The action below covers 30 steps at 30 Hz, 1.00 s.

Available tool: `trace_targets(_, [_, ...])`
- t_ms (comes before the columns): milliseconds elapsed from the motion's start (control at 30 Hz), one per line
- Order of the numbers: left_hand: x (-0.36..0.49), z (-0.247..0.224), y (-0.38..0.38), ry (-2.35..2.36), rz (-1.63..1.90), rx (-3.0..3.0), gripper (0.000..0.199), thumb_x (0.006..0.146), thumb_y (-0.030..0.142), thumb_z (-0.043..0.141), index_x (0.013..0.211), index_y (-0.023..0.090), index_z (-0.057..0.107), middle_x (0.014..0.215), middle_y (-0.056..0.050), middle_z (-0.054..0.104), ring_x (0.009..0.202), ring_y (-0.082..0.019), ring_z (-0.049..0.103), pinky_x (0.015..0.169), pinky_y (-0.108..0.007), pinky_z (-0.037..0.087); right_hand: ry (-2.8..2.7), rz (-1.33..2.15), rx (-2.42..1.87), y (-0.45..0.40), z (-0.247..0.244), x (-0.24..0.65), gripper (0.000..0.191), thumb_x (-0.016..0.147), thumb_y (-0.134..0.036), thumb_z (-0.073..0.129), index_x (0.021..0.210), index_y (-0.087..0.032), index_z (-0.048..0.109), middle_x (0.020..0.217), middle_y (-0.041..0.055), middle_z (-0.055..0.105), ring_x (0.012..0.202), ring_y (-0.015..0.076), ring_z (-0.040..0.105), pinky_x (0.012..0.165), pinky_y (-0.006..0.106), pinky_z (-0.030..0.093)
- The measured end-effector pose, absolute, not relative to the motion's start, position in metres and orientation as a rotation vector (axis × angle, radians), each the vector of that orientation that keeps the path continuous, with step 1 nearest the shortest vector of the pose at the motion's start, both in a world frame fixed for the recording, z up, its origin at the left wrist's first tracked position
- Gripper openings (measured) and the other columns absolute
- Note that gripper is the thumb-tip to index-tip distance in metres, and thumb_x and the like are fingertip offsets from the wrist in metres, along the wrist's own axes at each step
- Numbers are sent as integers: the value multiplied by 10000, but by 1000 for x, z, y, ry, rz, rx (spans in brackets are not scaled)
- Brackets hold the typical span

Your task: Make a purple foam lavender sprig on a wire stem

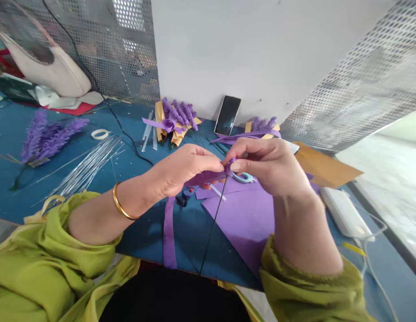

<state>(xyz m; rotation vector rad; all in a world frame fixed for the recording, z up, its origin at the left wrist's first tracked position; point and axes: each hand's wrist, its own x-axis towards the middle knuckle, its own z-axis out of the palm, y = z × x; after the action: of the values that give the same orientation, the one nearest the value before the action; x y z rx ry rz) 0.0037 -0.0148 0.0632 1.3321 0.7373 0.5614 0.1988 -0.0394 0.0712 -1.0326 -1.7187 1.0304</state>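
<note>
My left hand and my right hand meet at the middle of the view, fingertips nearly touching. Between them is a purple strip, gathered at the top of a thin dark stem that slants down toward me. Closed on the strip, my left fingers let its long tail hang to the table's front edge. The thumb and forefinger of my right hand pinch the bunched purple end at the stem's tip. Beneath my hands lie purple sheets, and light-blue-handled scissors are partly hidden.
A glue gun lies below my left hand. Wire stems, a tape roll and purple flower sprigs are to the left. A phone leans on the board. At right are brown paper and a white power bank-like box.
</note>
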Motion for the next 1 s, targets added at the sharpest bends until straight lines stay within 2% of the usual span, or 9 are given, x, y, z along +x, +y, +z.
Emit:
trace_targets(233, [5,65,-14,780,525,1333,128,734,172,640,632,149,713,612,-15,640,560,-99,556,576,-235,449,-1752,1057,-996,-40,70,201,207,741,-392,841,738,-212,740,668,-9,641,575,116,524,539,287,426])
trace_targets(400, [4,65,-14,784,522,1374,166,746,157,634,590,150,690,563,6,584,539,-88,522,569,-234,428,-1778,1050,-1022,-42,72,200,188,747,-371,841,734,-211,743,658,-21,623,565,104,502,539,286,399])
trace_targets(567, [3,64,-14,766,546,1398,89,736,183,687,665,157,735,594,21,573,562,-86,513,569,-228,438,-1782,974,-1039,-43,71,201,176,751,-359,839,749,-212,743,670,-24,616,581,101,500,543,281,384])
trace_targets(833, [3,63,-12,763,544,1349,74,735,168,708,699,153,772,570,17,583,529,-76,502,532,-217,415,-1834,949,-1049,-44,73,201,199,763,-370,825,730,-198,731,666,-21,617,587,100,507,545,273,387])
trace_targets(1000, [4,60,-10,795,592,1259,122,716,135,751,831,156,782,650,-5,661,565,-85,561,559,-219,453,-1915,778,-1133,-47,74,198,139,777,-287,799,717,-191,718,664,-20,613,611,107,524,563,272,388])
